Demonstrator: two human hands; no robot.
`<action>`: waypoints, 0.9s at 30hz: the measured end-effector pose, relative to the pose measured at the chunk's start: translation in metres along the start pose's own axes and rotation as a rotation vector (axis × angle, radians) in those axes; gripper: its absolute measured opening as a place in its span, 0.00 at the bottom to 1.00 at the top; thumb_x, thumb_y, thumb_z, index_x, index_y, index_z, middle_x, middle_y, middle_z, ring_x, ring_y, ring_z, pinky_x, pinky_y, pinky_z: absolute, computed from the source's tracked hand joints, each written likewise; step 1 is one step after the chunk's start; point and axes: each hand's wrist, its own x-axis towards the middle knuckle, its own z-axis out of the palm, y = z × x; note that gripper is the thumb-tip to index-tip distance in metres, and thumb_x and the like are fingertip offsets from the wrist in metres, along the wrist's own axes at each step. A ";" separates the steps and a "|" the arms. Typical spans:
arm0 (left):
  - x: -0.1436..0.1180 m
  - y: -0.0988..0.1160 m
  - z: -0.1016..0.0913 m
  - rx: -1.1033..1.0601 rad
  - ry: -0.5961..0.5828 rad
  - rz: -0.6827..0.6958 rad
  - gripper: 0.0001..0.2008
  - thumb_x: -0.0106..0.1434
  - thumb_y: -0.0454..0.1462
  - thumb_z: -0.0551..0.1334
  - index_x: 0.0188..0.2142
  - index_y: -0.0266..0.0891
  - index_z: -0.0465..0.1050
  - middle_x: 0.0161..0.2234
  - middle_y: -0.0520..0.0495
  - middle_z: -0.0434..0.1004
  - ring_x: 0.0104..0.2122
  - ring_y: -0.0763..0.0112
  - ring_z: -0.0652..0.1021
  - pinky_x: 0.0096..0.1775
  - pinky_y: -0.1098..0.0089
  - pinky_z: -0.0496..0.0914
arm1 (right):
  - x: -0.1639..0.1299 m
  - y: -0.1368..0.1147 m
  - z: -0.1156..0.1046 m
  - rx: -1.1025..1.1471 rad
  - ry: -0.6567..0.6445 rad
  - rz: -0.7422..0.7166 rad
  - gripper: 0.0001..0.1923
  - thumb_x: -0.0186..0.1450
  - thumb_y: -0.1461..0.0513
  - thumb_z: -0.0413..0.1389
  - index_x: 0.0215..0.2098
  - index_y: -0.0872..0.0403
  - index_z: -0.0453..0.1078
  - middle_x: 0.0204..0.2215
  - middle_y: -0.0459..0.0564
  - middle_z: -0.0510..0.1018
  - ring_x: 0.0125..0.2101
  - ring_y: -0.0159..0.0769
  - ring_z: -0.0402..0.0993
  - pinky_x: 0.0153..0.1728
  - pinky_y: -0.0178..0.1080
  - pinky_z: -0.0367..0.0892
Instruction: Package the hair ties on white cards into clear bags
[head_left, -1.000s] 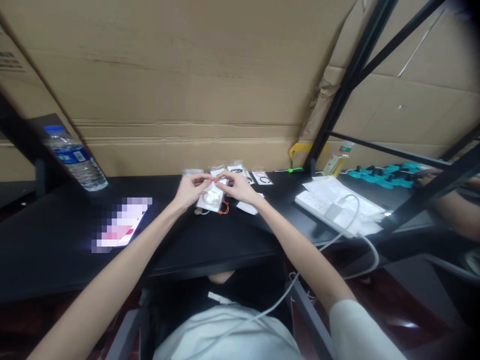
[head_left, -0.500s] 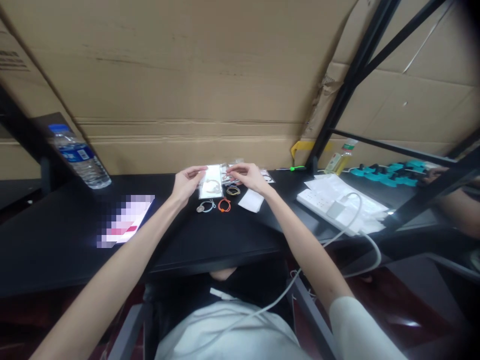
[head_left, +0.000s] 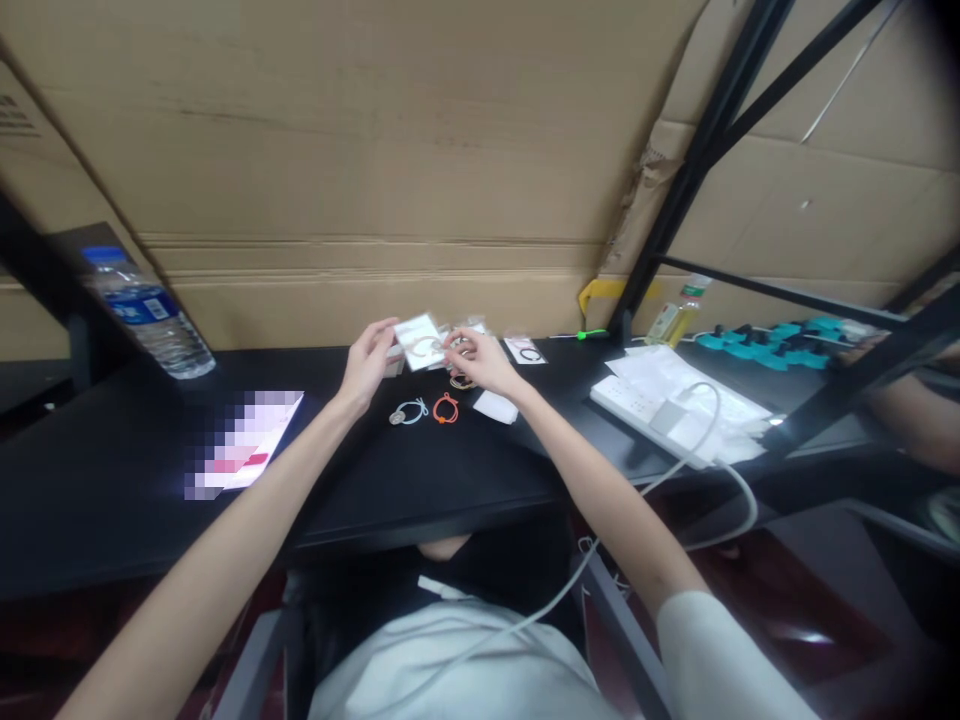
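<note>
A small clear packet with a white backing and a thin band inside is held up, tilted, above the black table. My right hand pinches its right edge. At its upper left edge are the closed fingertips of my left hand. Beneath them on the table lie a pale blue hair tie with a round charm and an orange hair tie. Part of a dark and tan hair tie shows under my right hand. A white packet lies beside it.
Another packet lies behind my right hand. A water bottle and a lit phone are at the left. To the right are a power strip, white plastic bags and a cable. Another person's arm shows far right.
The packet has gone from upright to tilted and looks shorter. My right hand has moved in to its right edge, and more of the packet behind that hand shows.
</note>
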 end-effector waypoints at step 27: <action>-0.005 -0.031 -0.022 1.433 -0.034 -0.070 0.27 0.69 0.49 0.54 0.59 0.34 0.71 0.56 0.24 0.75 0.58 0.33 0.71 0.55 0.40 0.66 | 0.007 0.063 -0.052 -0.778 0.250 0.079 0.20 0.74 0.65 0.49 0.57 0.50 0.77 0.42 0.57 0.80 0.45 0.47 0.76 0.53 0.45 0.68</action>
